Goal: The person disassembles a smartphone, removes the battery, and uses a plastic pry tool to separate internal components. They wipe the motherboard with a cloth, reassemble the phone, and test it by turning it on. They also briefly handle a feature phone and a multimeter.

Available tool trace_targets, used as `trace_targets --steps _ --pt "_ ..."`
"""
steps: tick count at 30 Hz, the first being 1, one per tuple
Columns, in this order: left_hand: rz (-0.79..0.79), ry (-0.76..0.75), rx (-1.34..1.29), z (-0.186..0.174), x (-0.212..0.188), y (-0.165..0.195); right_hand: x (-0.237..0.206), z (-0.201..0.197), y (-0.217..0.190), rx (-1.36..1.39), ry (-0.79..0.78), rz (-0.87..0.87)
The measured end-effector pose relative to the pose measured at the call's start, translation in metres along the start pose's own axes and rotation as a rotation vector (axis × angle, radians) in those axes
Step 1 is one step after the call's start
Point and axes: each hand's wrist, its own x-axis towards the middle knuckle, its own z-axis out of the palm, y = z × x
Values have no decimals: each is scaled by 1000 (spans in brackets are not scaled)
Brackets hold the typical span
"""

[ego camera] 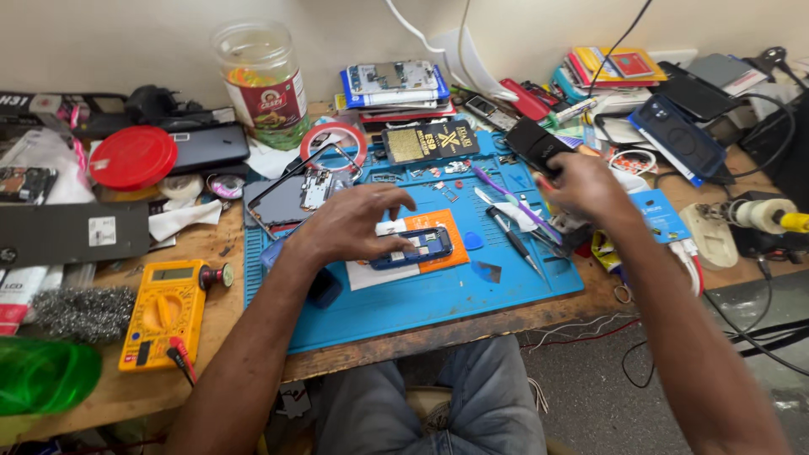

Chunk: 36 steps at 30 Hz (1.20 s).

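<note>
A cluttered wooden workbench [211, 253] fills the frame, seen from above the seated person's knees. At lower left, a green translucent object [42, 375] lies beside a wad of steel wool [80, 312] and a yellow multimeter [160, 313] with its probes plugged in. Higher up on the left, a round red lid [132, 157] sits near a clear plastic jar [264, 82] with a red label. A blue work mat [430, 295] covers the centre of the bench, with a roll of red tape [334, 143] and an opened phone frame [303, 192] at its upper left corner. At centre frame, the left hand [350, 223] rests fingers spread over a small blue phone body [413, 248], fingertips touching its upper edge; the phone lies open-faced on an orange card [438, 226] on the mat. Just right of it lie a blue pick [474, 241], tweezers [514, 240] and a purple-handled tool [506, 198]. At upper right of centre, the right hand [581, 185] is curled, fingers pressed together around a dark tool whose shape cannot be made out. Farther right, phones in dark cases [674, 135], stacked packets and cables crowd the bench edge.
</note>
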Motion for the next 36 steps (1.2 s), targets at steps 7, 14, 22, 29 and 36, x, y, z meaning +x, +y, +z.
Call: trace_targets --steps 7,14,22,29,36 --pt "-11 -164 84 20 1 6 -80 -50 -36 594 16 -152" --pt "-78 -208 81 27 3 4 -129 33 -116 700 351 -494" --pt "-88 -219 60 27 3 2 -127 42 -130 668 347 -559" --pt "-78 -221 61 27 4 2 -124 48 -132 621 338 -541" --pt "-52 -210 55 26 3 3 -125 53 -136 622 408 -544"
